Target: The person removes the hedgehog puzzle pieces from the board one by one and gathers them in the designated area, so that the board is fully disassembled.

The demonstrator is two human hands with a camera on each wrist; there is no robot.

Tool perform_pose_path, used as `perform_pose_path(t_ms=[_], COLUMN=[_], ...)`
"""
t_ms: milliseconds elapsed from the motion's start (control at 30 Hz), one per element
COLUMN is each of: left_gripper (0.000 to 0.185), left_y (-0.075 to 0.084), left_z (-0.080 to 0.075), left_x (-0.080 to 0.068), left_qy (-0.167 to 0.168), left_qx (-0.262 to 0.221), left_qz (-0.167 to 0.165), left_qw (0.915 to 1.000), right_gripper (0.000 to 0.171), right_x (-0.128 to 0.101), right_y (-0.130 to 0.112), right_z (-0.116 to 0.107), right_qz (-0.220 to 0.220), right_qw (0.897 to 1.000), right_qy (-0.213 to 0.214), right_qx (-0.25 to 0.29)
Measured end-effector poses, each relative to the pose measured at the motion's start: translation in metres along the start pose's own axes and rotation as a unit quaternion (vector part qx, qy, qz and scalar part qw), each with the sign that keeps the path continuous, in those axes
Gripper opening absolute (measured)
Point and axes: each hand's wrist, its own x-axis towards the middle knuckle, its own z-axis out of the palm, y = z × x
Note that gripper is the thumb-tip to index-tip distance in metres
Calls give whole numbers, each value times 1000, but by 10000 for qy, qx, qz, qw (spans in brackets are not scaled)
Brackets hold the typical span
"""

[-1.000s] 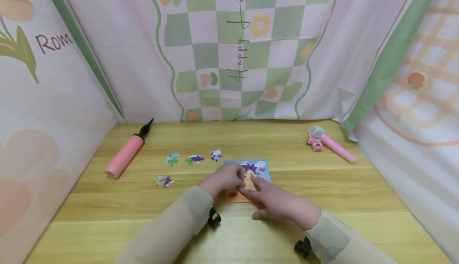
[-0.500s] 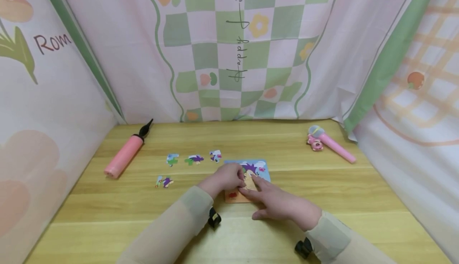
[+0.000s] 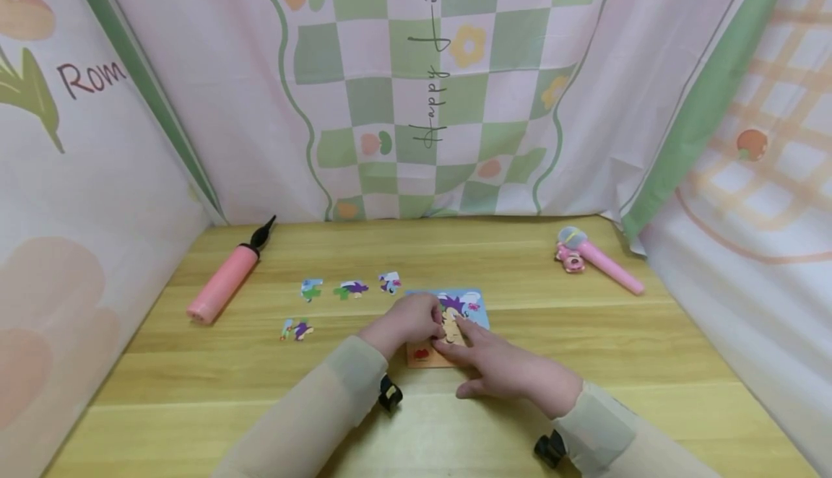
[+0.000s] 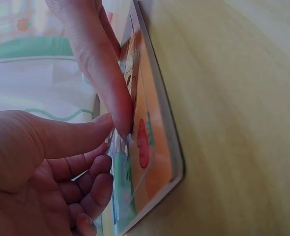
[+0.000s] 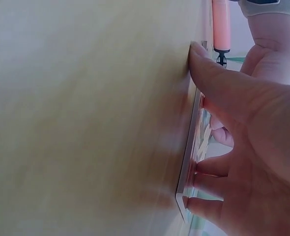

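A small jigsaw puzzle (image 3: pixel 429 361) with a blue and orange border lies on the table, its cartoon picture partly covered by both hands. My left hand (image 3: pixel 414 318) is at its left part; thumb and curled fingers pinch a mostly hidden puzzle piece at the surface. My right hand (image 3: pixel 503 366) reaches in from the right with fingers extended. Its fingertips touch the puzzle, while in the right wrist view the thumb (image 5: pixel 223 88) lies along the near edge. In the left wrist view, a right finger (image 4: pixel 108 86) presses close beside the left thumb (image 4: pixel 76 137).
Several loose puzzle pieces (image 3: pixel 352 289) lie left of the puzzle, one nearer piece (image 3: pixel 296 330) among them. A pink hand pump (image 3: pixel 224 283) with a black nozzle lies at the far left. A pink toy microphone (image 3: pixel 607 265) lies at the back right. Patterned curtains (image 3: pixel 377 95) surround the wooden table.
Both hands stay at nearly the same spot on the puzzle. The head view has shifted very slightly; the loose pieces keep their places on the table.
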Motion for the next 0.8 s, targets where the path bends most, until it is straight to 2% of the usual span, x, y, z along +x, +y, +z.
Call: perform_pose_path(t_ms=[300,567,800], left_gripper=[19,18,19], left_y=[3,5,9], left_z=[0,0,-4], left_x=[-3,-4,-7], left_qy=[30,33,126], left_qx=[10,-25,162], left_qz=[-48,-109,47], left_qw=[10000,9999,9998], right_gripper=[76,77,77], right_x=[1,1,3], right_y=[-2,1,3], right_z=[-1,1,2], right_qz=[75,-17,-19], right_qw=[9999,10000,10000], right_qy=[-19,52,37], right_qx=[134,37,13])
